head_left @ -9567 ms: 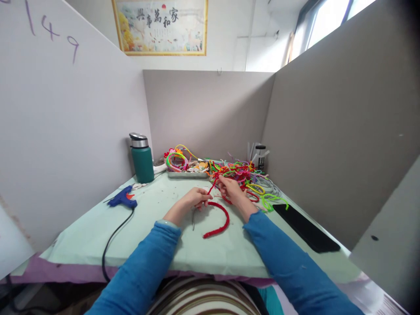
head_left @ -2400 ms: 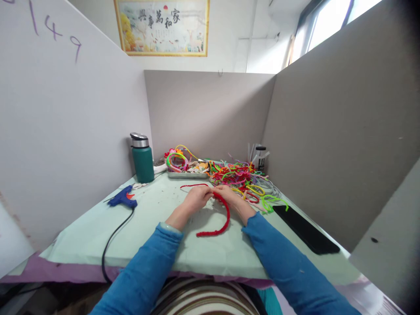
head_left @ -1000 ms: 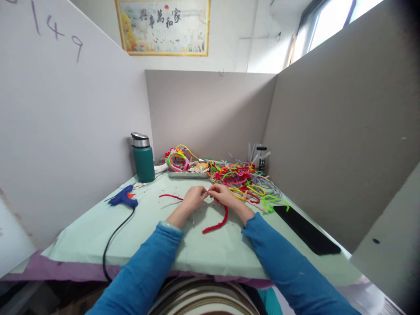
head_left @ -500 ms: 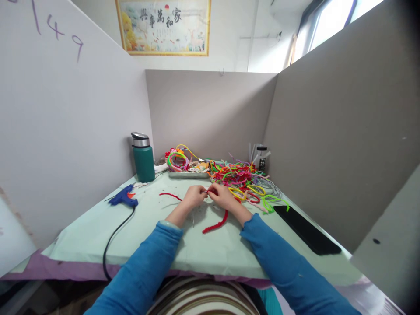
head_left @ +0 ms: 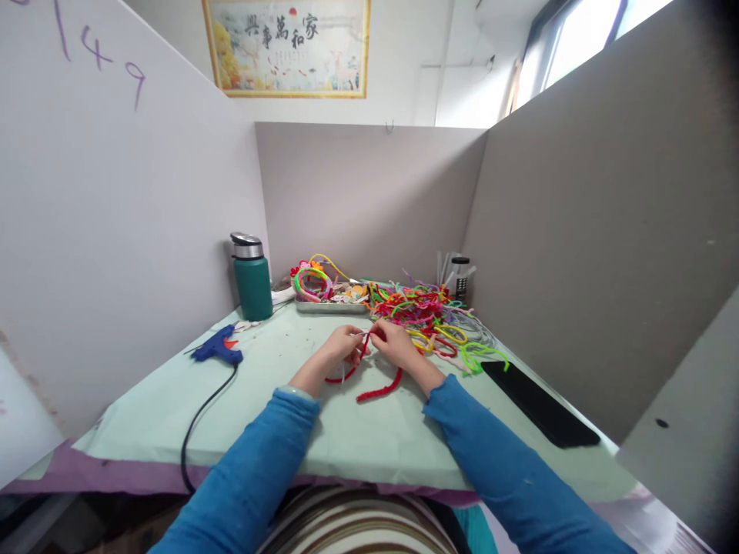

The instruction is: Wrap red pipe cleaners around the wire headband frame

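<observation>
My left hand point(head_left: 342, 346) and my right hand point(head_left: 395, 344) are close together over the middle of the table. Between their fingertips runs a red pipe cleaner point(head_left: 365, 346), wrapped or crossed at a thin pale strip whose kind I cannot make out. One red end hangs down and curves below my left hand; a thicker fuzzy red end point(head_left: 378, 395) comes from under my right hand and lies on the table. My right fingers pinch the red pipe cleaner. My left fingers are closed at the pale strip, partly hidden.
A blue glue gun point(head_left: 218, 346) with a black cord lies left, near a green bottle point(head_left: 252, 286). At the back are a metal tray point(head_left: 332, 308) of craft pieces and a heap of coloured pipe cleaners point(head_left: 412, 304). A black flat slab point(head_left: 540, 404) lies right. Grey panels enclose the table.
The red end that stretched out left of my left hand has swung inward and now hangs beneath it. My left fingers have shifted slightly and loosened; my right hand has barely moved.
</observation>
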The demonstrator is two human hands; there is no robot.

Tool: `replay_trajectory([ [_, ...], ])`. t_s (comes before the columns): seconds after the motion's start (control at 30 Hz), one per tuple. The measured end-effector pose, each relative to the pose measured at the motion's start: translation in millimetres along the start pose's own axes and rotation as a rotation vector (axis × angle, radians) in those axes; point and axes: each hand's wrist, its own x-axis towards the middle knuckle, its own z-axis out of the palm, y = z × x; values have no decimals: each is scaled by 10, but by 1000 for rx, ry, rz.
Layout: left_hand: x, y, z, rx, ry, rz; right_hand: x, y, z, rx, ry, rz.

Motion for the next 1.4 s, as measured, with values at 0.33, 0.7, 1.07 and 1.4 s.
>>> replay_trajectory([
  [0.33,151,-188,-47,425,137,241,-11,-2,48,2,-60,-89],
  [0.7,103,-169,-70,681,253,426,7,3,11,39,-93,-85],
  [1.07,137,-158,-69,597,269,408,-8,0,21,48,-122,-112],
  [1.4,147,-148,-84,334,227,238,-24,-61,21,71,-137,-82],
])
